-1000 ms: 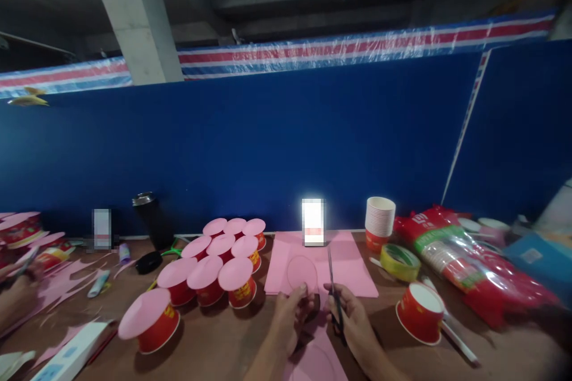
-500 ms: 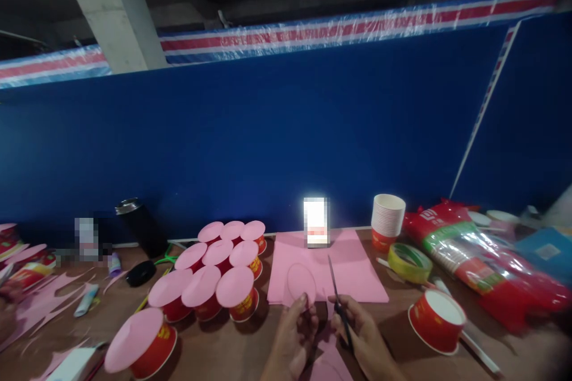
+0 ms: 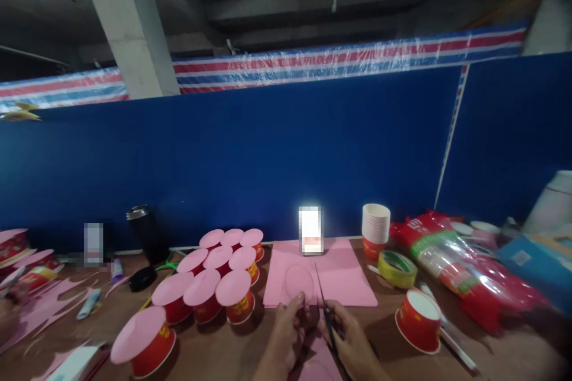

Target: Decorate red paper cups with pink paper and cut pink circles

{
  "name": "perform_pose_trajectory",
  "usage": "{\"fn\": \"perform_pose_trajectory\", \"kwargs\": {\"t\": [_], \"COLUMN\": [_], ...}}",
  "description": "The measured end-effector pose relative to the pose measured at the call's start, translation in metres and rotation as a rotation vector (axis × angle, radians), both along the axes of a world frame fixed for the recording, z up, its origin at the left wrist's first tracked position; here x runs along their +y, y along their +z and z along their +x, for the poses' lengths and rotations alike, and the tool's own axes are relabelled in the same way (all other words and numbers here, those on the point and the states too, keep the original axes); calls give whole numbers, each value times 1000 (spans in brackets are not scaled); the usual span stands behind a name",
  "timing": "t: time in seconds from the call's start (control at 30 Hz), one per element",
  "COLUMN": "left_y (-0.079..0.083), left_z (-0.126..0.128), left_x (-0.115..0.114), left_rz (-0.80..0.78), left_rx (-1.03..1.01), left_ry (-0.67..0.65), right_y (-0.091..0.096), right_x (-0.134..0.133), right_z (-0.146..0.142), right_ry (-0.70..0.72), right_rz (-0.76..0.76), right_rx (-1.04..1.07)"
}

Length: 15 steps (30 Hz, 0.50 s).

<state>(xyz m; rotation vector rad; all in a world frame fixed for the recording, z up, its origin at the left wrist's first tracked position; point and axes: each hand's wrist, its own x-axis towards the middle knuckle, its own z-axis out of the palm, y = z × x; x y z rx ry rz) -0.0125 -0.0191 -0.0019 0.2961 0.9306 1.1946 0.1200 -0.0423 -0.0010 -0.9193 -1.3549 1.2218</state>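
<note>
My left hand [image 3: 289, 333] pinches a piece of pink paper [image 3: 298, 284] that bears a drawn circle, with the thumb on its lower edge. In my right hand [image 3: 346, 333] is a pair of dark scissors [image 3: 328, 315], blades pointing up and away from me, just right of that piece. Behind both hands lies a stack of pink paper sheets [image 3: 353, 277]. Another pink paper piece [image 3: 318, 360] with a curved line hangs or lies below, between my wrists; which of the two I cannot tell.
Several red paper bowls [image 3: 154, 351] topped with pink discs stand left. A bright phone [image 3: 310, 229] is upright behind the stack. To the right are stacked cups [image 3: 375, 226], yellow tape [image 3: 397, 268], a red bowl [image 3: 417, 321] and a red plastic package [image 3: 465, 268]. A co-worker's hand [image 3: 13, 306] shows far left.
The camera view has tilted up and turned slightly right. My hands keep hold of the pink paper and the scissors, the scissors now a little closer to the paper.
</note>
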Motion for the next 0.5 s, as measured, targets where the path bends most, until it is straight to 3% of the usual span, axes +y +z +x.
{"fn": "perform_pose_trajectory", "kwargs": {"t": [0.33, 0.5], "left_y": [0, -1], "left_z": [2, 4], "left_x": [-4, -3], "left_rz": [50, 72], "left_rx": [-4, -37], "left_ry": [11, -20], "right_y": [1, -7], "right_x": [0, 5], "right_z": [5, 4], "right_ry": [-93, -85], "right_rz": [12, -1], "right_rx": [23, 27]}}
